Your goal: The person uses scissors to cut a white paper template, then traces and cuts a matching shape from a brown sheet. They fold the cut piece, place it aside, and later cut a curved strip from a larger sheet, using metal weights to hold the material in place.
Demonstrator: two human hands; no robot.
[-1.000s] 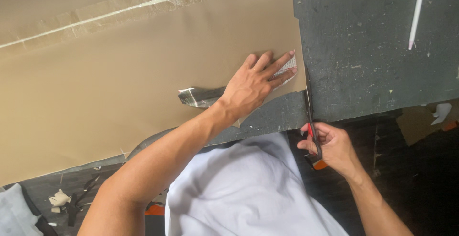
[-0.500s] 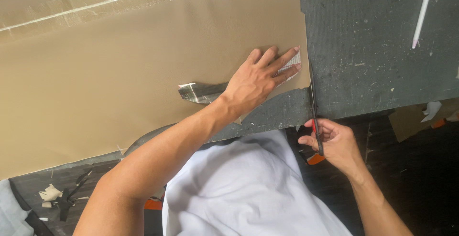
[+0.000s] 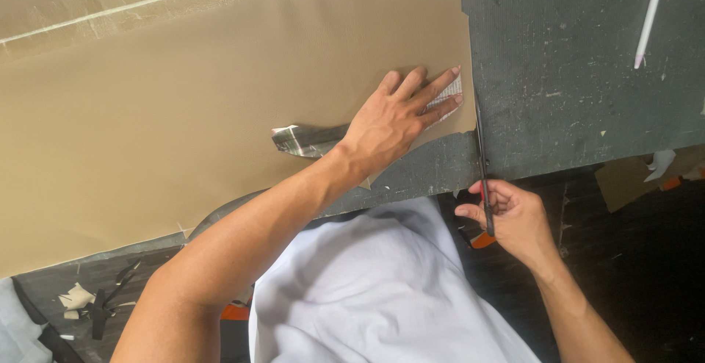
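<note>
Fabric [image 3: 183, 128], tan, lies across our worktop [image 3: 573, 76]; our left hand [image 3: 400, 117] presses it flat, fingers spread. Our right hand [image 3: 510, 216] grips the scissors [image 3: 481, 150] at its edge; the cut looks barely started.

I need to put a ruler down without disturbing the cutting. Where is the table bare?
The dark table top is bare between the scissors at the tan sheet's right edge and the white stick. It is crowded where the left hand presses the sheet and the right hand grips the scissors.
</note>
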